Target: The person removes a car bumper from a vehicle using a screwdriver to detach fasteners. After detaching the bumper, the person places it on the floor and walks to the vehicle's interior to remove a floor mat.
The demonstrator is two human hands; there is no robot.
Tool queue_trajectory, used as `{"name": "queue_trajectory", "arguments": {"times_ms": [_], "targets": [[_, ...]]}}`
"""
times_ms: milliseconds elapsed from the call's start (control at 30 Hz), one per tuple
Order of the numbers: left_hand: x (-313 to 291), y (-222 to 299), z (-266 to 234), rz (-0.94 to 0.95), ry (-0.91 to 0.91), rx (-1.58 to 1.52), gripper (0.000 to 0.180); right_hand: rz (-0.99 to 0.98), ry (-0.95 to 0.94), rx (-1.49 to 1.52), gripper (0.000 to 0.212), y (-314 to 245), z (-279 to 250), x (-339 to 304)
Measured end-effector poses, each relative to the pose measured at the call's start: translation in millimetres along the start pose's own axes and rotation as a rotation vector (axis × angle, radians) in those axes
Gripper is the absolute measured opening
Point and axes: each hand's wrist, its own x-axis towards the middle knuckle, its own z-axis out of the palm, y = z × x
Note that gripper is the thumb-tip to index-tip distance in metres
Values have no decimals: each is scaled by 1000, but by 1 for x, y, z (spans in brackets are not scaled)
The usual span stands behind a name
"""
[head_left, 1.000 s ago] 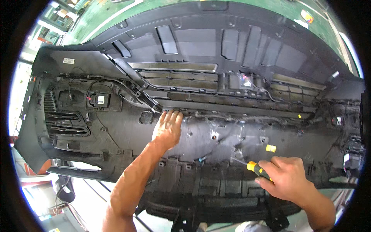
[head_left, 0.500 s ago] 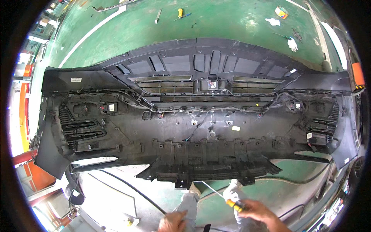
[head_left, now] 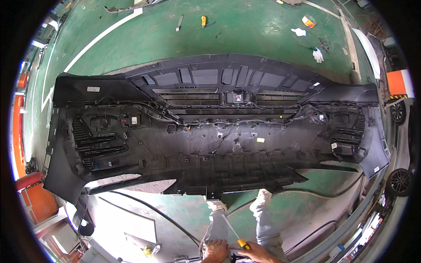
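Observation:
A large black car bumper cover lies inner side up in front of me, with wiring and grille slots showing. Below its near edge, my right hand is closed round a screwdriver by its yellow-and-black handle; the long metal shaft points up and left, apart from the bumper. Right beside the handle is my left hand, its fingers curled. Whatever it holds, if anything, is hidden. A dark hose runs down to the floor area next to my left hand.
On the green floor beyond the bumper lie a yellow-handled tool, a flat metal tool, white gloves and a tub. My legs stand at the near edge. Car wheels and an orange-white block are at right.
My hands have come closer together: the left moved right, the right moved left and lower with the screwdriver. The whole view has shifted slightly; the bumper lies as before.

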Motion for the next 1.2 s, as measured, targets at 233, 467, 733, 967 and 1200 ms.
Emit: {"name": "queue_trajectory", "arguments": {"times_ms": [233, 467, 733, 967, 1200], "targets": [[5, 3, -27, 15, -131, 220, 35, 287, 167, 162, 38, -17, -8, -24], [11, 16, -47, 148, 103, 308, 22, 410, 252, 560, 47, -62, -1, -30], [28, -13, 54, 195, 258, 147, 20, 321, 83, 594, 31, 4, -50, -18], [24, -23, 60, 359, 324, -183, 34, 341, 232, 680, 28, 6, -116, -56], [2, 40, -27, -158, 171, -813, 50, 376, 459, 1122, 32, 63, -202, -104]]}}
